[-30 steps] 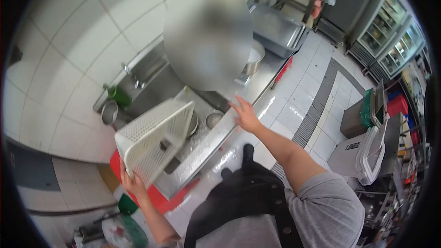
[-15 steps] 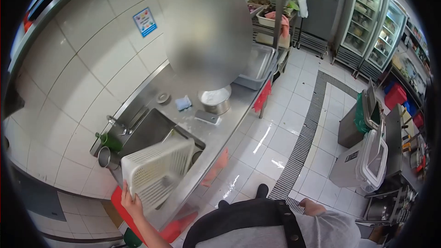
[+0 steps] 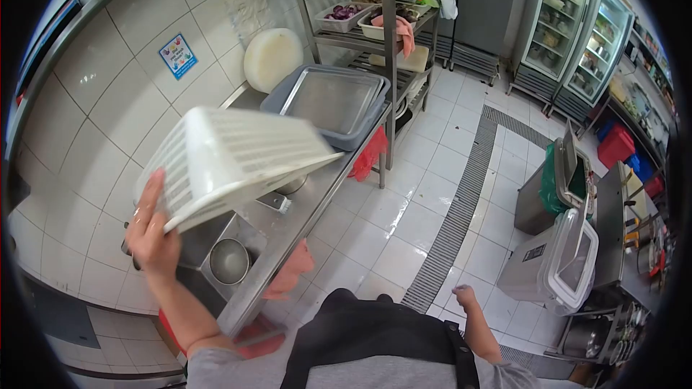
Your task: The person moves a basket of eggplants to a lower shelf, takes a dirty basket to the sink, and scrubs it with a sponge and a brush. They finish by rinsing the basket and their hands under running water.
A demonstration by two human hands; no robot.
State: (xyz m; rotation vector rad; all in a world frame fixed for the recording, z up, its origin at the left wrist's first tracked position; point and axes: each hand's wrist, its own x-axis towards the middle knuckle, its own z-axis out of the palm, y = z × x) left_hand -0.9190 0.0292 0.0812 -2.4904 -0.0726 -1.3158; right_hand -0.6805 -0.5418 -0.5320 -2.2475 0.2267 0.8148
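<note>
My left hand (image 3: 153, 234) grips the near end of a white slatted plastic basket (image 3: 238, 158), raised and tilted above the steel sink counter. The basket is slightly blurred and hides much of the sink and counter. Below it, a round metal bowl (image 3: 230, 261) lies in the sink. A grey and white object (image 3: 274, 202) shows on the counter just under the basket's edge. Away from the counter, over the floor on the right, hangs my right hand (image 3: 465, 294), its fingers curled in and nothing seen in them.
A grey tub (image 3: 344, 135) with a metal tray sits at the counter's far end, near a round white board (image 3: 272, 60). Behind stands a metal shelf rack (image 3: 390, 25) with food baskets. Pink cloths (image 3: 292, 271) hang by the counter. Bins (image 3: 551, 263) and glass-door fridges stand right.
My left hand has lifted the basket up out of the sink and tipped it over, uncovering the round bowl. My right hand has moved down and slightly left. The view has shifted.
</note>
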